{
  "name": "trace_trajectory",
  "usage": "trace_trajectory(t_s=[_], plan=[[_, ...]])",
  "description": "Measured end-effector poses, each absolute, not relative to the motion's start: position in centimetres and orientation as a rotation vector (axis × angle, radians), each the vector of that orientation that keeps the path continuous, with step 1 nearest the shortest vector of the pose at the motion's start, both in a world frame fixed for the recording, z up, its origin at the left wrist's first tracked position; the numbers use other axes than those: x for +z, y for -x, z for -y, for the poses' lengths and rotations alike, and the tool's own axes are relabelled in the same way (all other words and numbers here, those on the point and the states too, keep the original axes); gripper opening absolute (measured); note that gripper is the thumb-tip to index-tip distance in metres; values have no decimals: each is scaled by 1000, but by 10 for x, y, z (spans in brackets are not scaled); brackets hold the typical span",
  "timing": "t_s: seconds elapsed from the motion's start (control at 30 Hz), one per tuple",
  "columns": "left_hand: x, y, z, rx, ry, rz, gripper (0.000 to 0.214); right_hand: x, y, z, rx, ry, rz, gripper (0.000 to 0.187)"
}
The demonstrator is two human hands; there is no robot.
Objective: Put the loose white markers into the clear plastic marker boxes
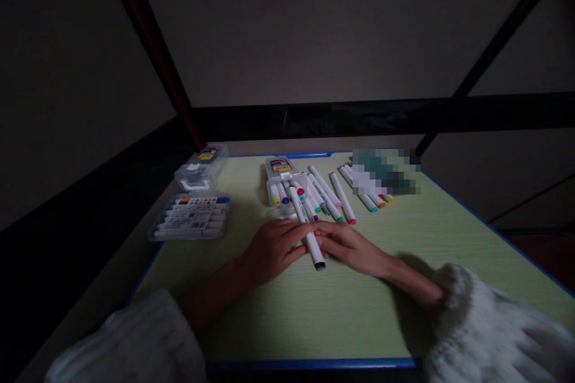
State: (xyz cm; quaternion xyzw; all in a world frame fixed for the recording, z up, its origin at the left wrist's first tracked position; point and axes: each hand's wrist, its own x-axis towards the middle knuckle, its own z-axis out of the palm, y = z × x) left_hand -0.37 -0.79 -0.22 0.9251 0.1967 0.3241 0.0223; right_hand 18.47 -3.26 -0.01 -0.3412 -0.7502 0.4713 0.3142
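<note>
I see a dim room with dark frame bars (359,116) behind a green table (314,323). Two closed marker cases (193,215) sit far left, out of the way. An open case (281,176) and loose markers (342,197) fan out far centre. The left hand (269,249) and right hand (353,248) lie flat, fingers straight and together. Their tips meet on a black-capped marker (313,248) near centre, probably steadying it; I cannot tell whether they pinch it.

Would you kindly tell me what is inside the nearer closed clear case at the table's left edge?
Through the clear case lid, white markers lie side by side. A printed label on the lid covers most of them, so their number and colours are hidden.
</note>
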Motion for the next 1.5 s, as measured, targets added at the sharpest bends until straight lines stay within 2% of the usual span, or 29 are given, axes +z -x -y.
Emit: trace_trajectory(t_s=[0.7,1.5], plan=[[-8,6,4,955,-2848,-715,31,2,-184,34,1236,877,1960,36],[-4,3,6,872,-2804,-784,47,-1,-186,34,1201,919,1927,33]])
